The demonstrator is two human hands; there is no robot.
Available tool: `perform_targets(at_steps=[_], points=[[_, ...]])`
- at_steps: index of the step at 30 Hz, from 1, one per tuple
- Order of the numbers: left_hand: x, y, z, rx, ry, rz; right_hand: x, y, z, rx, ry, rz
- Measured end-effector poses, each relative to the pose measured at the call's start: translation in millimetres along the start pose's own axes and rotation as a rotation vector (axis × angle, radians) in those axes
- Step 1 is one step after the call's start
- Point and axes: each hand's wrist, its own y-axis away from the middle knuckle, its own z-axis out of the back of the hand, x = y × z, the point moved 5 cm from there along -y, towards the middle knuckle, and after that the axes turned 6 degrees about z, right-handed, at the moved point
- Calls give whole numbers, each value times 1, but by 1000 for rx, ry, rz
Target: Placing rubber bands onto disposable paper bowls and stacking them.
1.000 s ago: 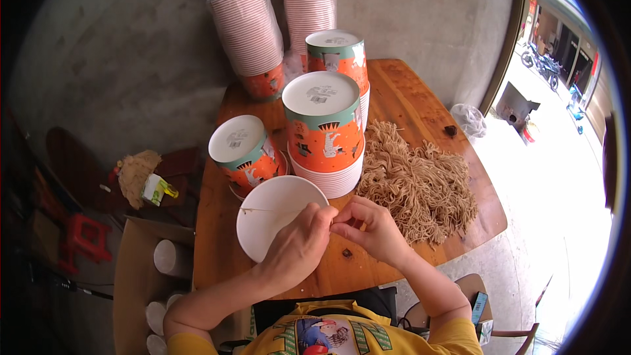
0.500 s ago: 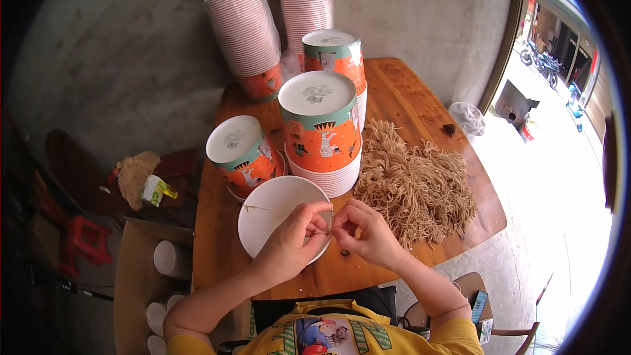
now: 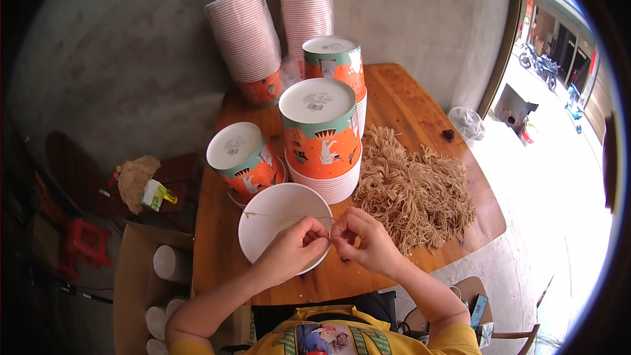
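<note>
Over the near right rim of a white paper bucket [image 3: 264, 225], my left hand [image 3: 297, 247] and my right hand [image 3: 365, 239] meet, fingertips nearly touching. Both are closed in a pinch on a thin tan string [image 3: 263, 215]. One loose end of the string stretches across the bucket's opening to its left rim, and a short bit loops up by my right fingers. The part between the fingertips is too small to make out. Just right of my right hand lies a heap of tan cords [image 3: 420, 190].
Upside-down orange and green paper buckets stand in stacks [image 3: 322, 135] behind the white one, with another stack [image 3: 238, 158] to the left. Tall wrapped stacks [image 3: 246, 39] lean by the wall. A cardboard box [image 3: 135, 276] holding white tubs sits left of the wooden table [image 3: 407, 102].
My left fingers have curled in closer to my right fingertips, pinching the string more tightly. The whole view has shifted slightly, so the scene sits a little lower.
</note>
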Motion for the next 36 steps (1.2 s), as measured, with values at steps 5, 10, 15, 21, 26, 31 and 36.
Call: perform_targets(at_steps=[5,10,15,21,26,31,36], points=[[6,-2,-1,-9,111,1,0,2,-2,11,-11,40],[1,-2,2,-32,56,-70,3,5,-3,-42,22,36],[-41,16,-9,-268,-691,-603,7,5,0,-76,127,95],[-27,11,-5,-212,-354,-350,9,7,-3,-108,151,125],[-35,24,-3,-352,-494,-406,5,9,-5,-126,83,68],[-39,27,-10,-369,-562,-448,4,10,-7,-131,60,63],[-33,21,-8,-339,-432,-391,4,11,-7,-117,-4,20]])
